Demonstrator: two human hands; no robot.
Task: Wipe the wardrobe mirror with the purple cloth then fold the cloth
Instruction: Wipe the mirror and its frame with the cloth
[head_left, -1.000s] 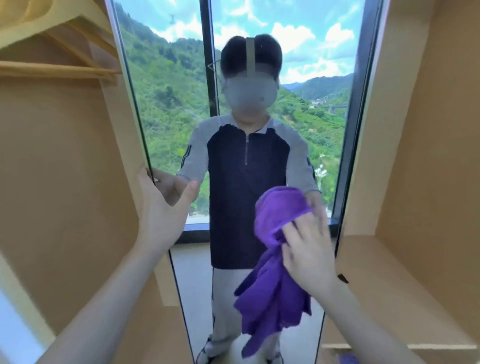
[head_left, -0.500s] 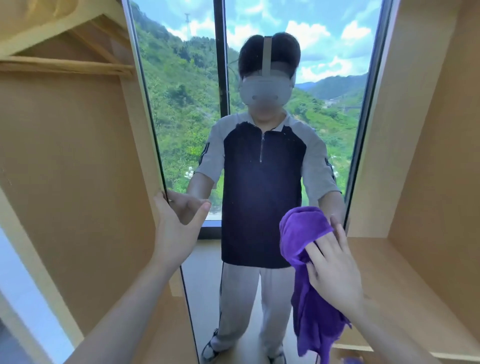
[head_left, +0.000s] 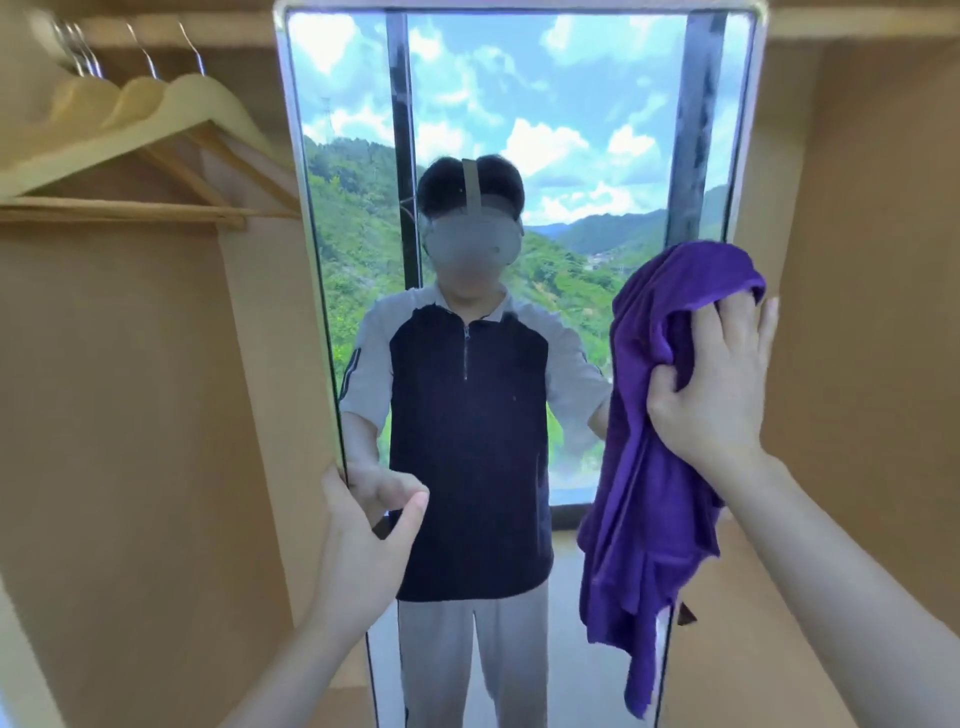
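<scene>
Purple cloth (head_left: 670, 415) is pressing against the mirror's (head_left: 519, 104) right edge, right hand (head_left: 722, 384) fingers clamped on it (wiping underway); left hand (head_left: 363, 545) is gripping the frame. Next, sweeping leftward; folding awaits.

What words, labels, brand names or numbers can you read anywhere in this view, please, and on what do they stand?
None: no readable text shows.
The purple cloth, mirror, wooden hangers and wardrobe panels are all plain.
The reflected person's top shows only stripes on the sleeve, no lettering.
</scene>
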